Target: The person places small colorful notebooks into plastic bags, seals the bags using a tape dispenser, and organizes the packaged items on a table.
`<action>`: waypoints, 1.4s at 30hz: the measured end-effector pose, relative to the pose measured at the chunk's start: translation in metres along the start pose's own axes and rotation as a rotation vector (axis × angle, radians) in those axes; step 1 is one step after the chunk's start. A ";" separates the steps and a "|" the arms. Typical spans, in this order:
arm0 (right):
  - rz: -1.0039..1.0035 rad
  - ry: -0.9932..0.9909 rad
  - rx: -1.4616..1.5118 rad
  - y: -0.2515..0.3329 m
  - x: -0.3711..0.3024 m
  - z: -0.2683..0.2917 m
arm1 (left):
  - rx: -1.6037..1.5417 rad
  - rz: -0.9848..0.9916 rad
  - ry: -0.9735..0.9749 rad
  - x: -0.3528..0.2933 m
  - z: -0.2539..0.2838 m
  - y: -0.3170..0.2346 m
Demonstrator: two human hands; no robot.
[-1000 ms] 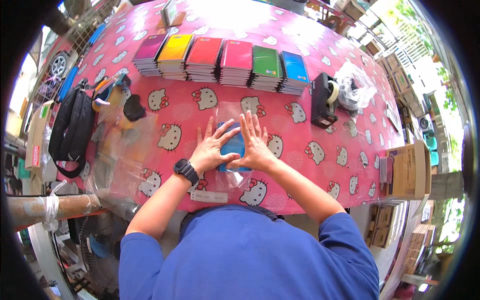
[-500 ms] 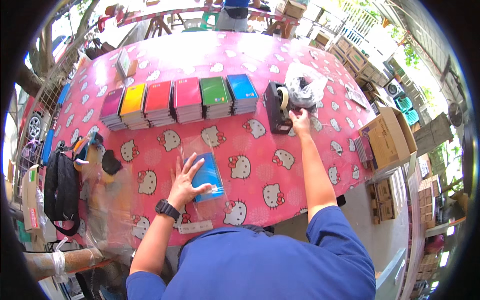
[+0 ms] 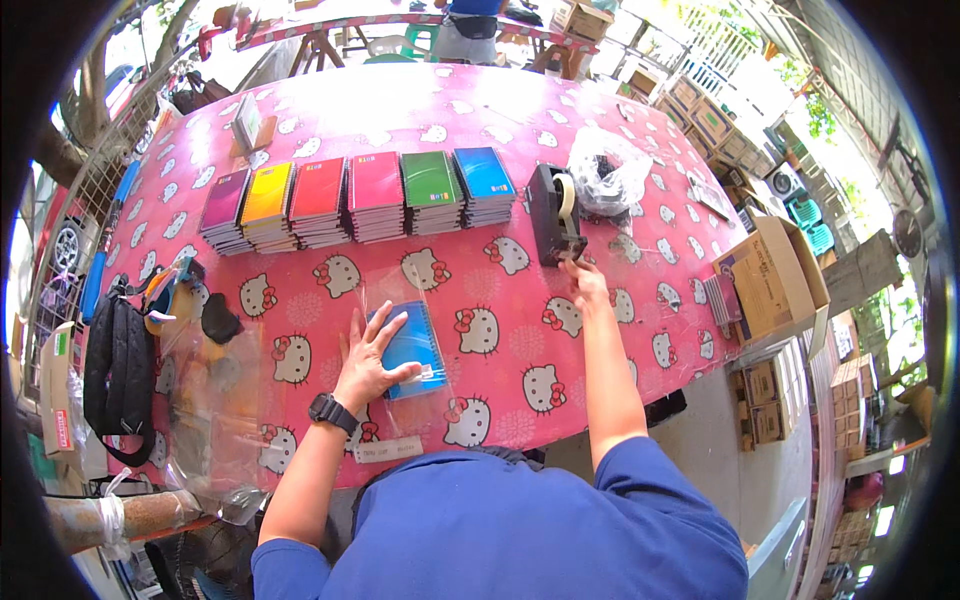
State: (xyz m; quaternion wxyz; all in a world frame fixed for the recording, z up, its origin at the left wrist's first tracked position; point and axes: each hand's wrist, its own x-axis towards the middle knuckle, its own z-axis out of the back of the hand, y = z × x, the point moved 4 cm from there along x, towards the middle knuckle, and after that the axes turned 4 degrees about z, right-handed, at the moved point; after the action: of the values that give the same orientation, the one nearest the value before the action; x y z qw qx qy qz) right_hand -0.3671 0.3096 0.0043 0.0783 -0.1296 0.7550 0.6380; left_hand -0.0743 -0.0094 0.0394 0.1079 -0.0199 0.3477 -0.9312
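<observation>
Near, left of centre, the left hand (image 3: pixel 366 372) lies fingers spread on the blue notebook (image 3: pixel 417 346), ringed by clear film (image 3: pixel 408 414); it should be light and stiffish, the film slippery, best held by the coiled right edge. Farther right, the right hand (image 3: pixel 588 284) has fingers bunched at the dispenser (image 3: pixel 551 214); I cannot tell whether they grip anything.

Left fingers (image 3: pixel 388 331) partly hide the blue notebook (image 3: pixel 419 345); what right fingers (image 3: pixel 584 275) touch seems unclear.
</observation>
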 end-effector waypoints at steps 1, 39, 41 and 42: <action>-0.015 0.016 -0.007 -0.008 0.000 -0.012 | 0.001 -0.009 -0.002 0.001 0.000 -0.001; 0.657 0.696 -0.696 -0.024 -0.214 -0.165 | -0.469 -0.116 -0.253 -0.039 -0.008 -0.017; 0.454 0.932 -0.136 -0.027 -0.216 -0.183 | -0.891 -0.092 -0.146 -0.024 -0.024 -0.009; 0.458 0.923 -0.145 -0.027 -0.216 -0.181 | -0.899 -0.100 -0.138 -0.021 -0.025 -0.018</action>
State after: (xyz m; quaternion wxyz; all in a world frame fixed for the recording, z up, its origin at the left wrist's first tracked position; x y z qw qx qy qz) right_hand -0.1448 0.1484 0.0714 -0.4133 -0.2340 0.6738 0.5660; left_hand -0.0597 0.0240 0.0333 0.0665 -0.1436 0.7080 -0.6882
